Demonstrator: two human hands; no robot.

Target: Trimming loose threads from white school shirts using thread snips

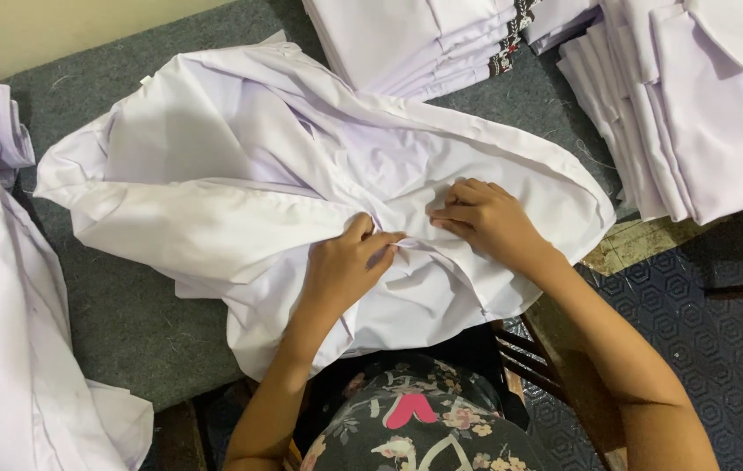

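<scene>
Head view: white shirt (240,174) fold was pinched shut by left hand (345,266); right hand (485,218), fingers curled, pressed cloth flat just beside. Seam best kept taut while smoothed.

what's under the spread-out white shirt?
The white shirt lies on a grey felt table cover, visible around its edges. Anything directly beneath is covered. Both hands rest on top.

A grey felt-covered table (140,323) stood against a cream wall (57,30); dark hexagon-patterned flooring (703,349) lay at right, beside a wooden chair frame (563,349), under even, soft light
</scene>
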